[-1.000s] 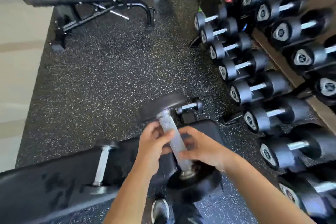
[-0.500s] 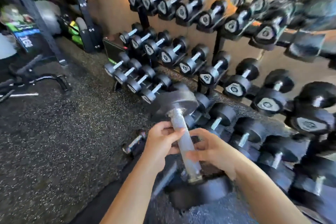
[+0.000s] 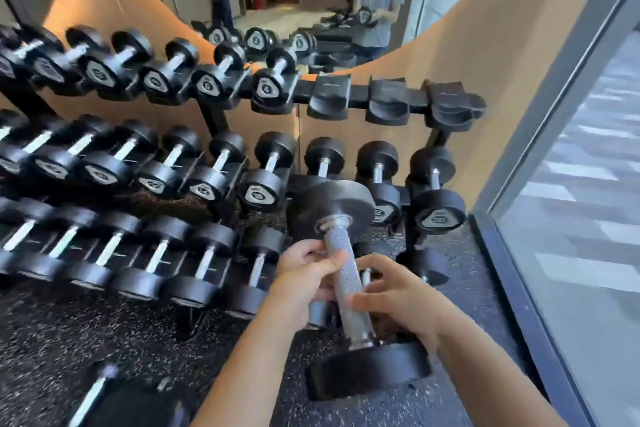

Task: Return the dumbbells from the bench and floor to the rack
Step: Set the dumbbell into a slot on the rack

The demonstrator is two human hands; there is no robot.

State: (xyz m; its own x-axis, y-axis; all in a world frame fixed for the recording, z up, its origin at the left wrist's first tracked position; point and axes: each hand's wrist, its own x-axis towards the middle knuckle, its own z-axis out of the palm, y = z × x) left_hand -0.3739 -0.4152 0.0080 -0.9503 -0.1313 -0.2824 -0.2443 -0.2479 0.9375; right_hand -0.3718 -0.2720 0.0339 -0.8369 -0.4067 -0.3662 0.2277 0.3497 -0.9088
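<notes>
Both hands wrapped around the knurled steel handle of a dumbbell (image 3: 346,282), left hand (image 3: 304,274) higher up, right hand (image 3: 394,295) lower, fingers curled on it. It's held in the air, tilted, round black rubber heads at each end, right in front of the rack (image 3: 214,121). The top tier has three empty black cradles (image 3: 386,102) at its right end; the rest is full. Speckled rubber floor (image 3: 86,329) underneath.
</notes>
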